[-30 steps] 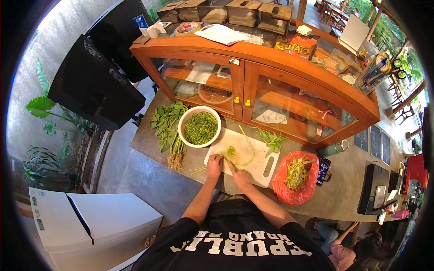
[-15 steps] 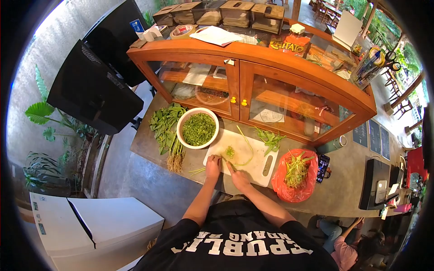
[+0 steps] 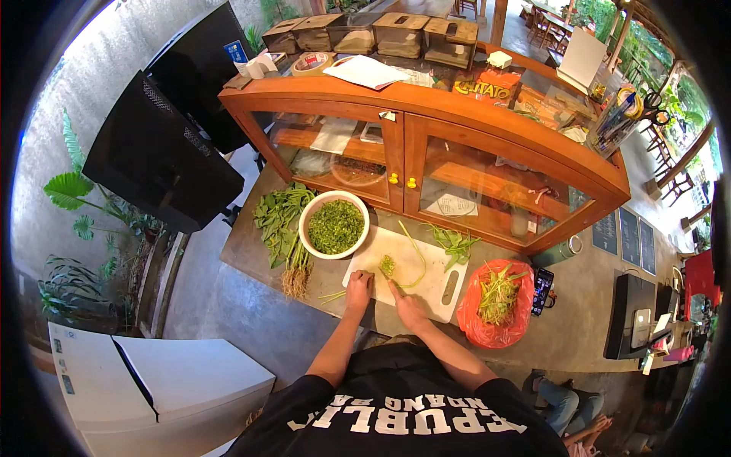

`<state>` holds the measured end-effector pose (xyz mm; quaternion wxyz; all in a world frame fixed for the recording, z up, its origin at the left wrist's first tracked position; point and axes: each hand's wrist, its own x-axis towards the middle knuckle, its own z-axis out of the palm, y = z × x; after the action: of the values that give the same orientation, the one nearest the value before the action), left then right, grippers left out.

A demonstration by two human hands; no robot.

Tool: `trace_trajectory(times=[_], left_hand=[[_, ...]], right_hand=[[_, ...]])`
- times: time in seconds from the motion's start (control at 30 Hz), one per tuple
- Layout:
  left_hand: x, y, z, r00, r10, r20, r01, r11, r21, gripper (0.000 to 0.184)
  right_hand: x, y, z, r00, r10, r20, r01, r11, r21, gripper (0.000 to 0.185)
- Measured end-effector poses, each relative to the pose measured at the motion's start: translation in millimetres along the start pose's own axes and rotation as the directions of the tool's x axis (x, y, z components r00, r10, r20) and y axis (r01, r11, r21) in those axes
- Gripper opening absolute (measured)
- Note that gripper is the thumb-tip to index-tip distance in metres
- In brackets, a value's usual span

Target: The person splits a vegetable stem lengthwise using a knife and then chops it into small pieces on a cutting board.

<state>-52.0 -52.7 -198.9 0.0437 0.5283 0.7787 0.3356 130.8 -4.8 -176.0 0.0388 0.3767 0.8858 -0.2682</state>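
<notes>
My left hand (image 3: 359,288) is closed at the near left edge of a white cutting board (image 3: 432,293), pressed on thin green stems (image 3: 333,295) whose ends stick out to the left. In my right hand (image 3: 411,311) is a knife (image 3: 391,283), its blade small and partly hidden, pointing toward a little heap of chopped stem (image 3: 387,265). One long stem (image 3: 419,255) curves across the board. Behind my left hand stands a white bowl (image 3: 365,234) filled with chopped greens (image 3: 335,226). Left of it lies a leafy bunch (image 3: 278,217) with roots on.
A red plastic bag (image 3: 506,335) of stem scraps and a phone (image 3: 542,288) lie right of the board. Loose leaves (image 3: 454,244) touch its far edge. A wooden glass-door cabinet (image 3: 403,152) stands behind. A seated person's legs (image 3: 560,400) show at lower right.
My right hand and the knife have shifted slightly right and nearer to me, away from my left hand. My left hand stays nearly in place. The seated person has shifted lower in view.
</notes>
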Motion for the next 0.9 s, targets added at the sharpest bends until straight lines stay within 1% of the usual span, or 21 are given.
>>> trace_trajectory(times=[0.07, 0.2, 0.3, 0.37, 0.5, 0.57, 0.6, 0.7, 0.77, 0.8, 0.87, 0.9], left_hand=[[2, -3, 3, 0.999, -0.032, 0.014, 0.032, 0.999, -0.025, 0.011], [4, 3, 2, 0.997, -0.067, 0.039, 0.067, 0.997, -0.021, 0.011], [5, 6, 2, 0.998, -0.063, 0.018, 0.064, 0.998, -0.025, 0.012], [4, 7, 2, 0.997, -0.082, 0.01, 0.083, 0.996, -0.021, 0.011], [4, 4, 2, 0.998, -0.066, -0.004, 0.065, 0.997, -0.047, 0.011], [4, 2, 4, 0.998, -0.063, -0.002, 0.063, 0.995, -0.081, 0.01], [4, 2, 4, 0.998, -0.064, 0.001, 0.064, 0.995, -0.081, 0.01], [2, 3, 4, 0.998, -0.057, -0.001, 0.056, 0.997, -0.061, 0.01], [3, 4, 5, 0.997, -0.078, -0.03, 0.076, 0.996, -0.052, 0.01], [3, 4, 5, 0.997, -0.077, -0.031, 0.075, 0.996, -0.049, 0.01], [3, 4, 4, 0.992, -0.121, -0.024, 0.119, 0.991, -0.069, 0.01], [2, 3, 3, 0.992, -0.126, -0.025, 0.124, 0.99, -0.067, 0.01]], right_hand=[[2, -1, 4, 0.999, -0.022, -0.049, 0.023, 1.0, 0.018, 0.077], [4, -5, 9, 0.997, -0.047, -0.054, 0.049, 0.998, 0.027, 0.076], [5, -6, 11, 0.998, -0.038, -0.041, 0.039, 0.999, 0.016, 0.074], [2, -7, 4, 0.999, -0.034, 0.024, 0.033, 0.999, 0.032, 0.074], [0, -7, 15, 1.0, -0.028, 0.011, 0.028, 0.998, 0.061, 0.074], [-1, -10, 16, 1.0, -0.001, 0.019, 0.001, 1.0, 0.006, 0.075], [1, -12, 14, 1.0, 0.001, 0.021, -0.001, 1.0, 0.008, 0.075], [5, -13, 10, 1.0, -0.013, -0.002, 0.013, 1.0, -0.016, 0.076], [8, -15, 7, 0.992, -0.068, -0.108, 0.061, 0.996, -0.061, 0.079], [8, -15, 7, 0.991, -0.07, -0.11, 0.064, 0.996, -0.059, 0.079], [5, -14, 6, 0.999, -0.036, -0.011, 0.035, 0.998, -0.054, 0.08], [2, -13, 8, 0.999, -0.04, -0.007, 0.039, 0.998, -0.055, 0.08]])
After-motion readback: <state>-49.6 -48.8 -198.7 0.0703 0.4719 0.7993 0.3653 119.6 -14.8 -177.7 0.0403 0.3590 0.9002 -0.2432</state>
